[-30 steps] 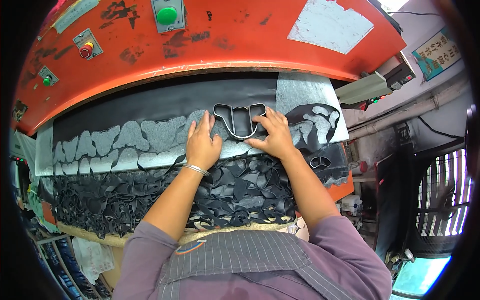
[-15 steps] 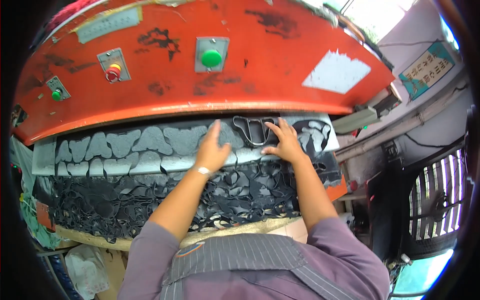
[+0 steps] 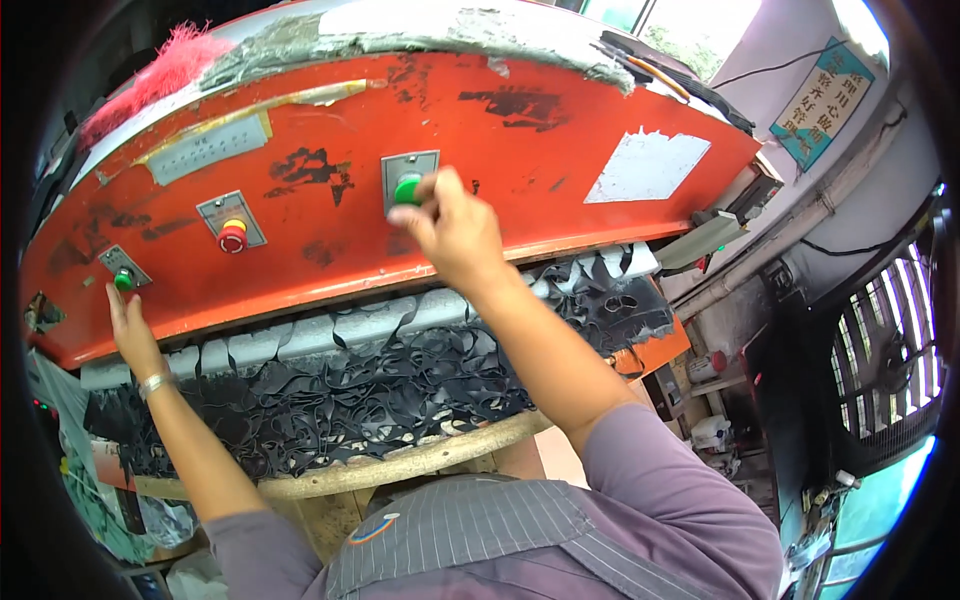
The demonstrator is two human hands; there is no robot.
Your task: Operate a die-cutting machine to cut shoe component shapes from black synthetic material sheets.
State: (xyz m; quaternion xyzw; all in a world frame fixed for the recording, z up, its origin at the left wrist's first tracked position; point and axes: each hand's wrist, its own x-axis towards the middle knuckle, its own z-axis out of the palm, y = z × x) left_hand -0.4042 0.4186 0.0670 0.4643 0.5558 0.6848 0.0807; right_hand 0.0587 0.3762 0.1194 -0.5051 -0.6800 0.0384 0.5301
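Note:
My right hand (image 3: 457, 230) is at the large green push button (image 3: 407, 189) on the red machine front. Its fingers are curled in against the button's right side, and the thumb reaches out just below. At the far left, my left hand (image 3: 134, 328) points up with straight fingers, their tips at the small green push button (image 3: 123, 280). Under the red panel (image 3: 330, 235) shows the front edge of a pale grey board (image 3: 270, 338). Tangled black sheet scraps (image 3: 350, 400) lie in front of it. The metal cutting die is not visible now.
Between the green buttons sits a red mushroom button (image 3: 232, 237) with a yellow collar. A wooden edge (image 3: 400, 462) runs along the near side of the scraps. At the right stand a dark fan (image 3: 890, 360) and a pipe (image 3: 760, 245) along the wall.
Both hands have left the cut sheet and the metal die: the right rose to the large green button, the left moved far left to the small one. The view has shifted.

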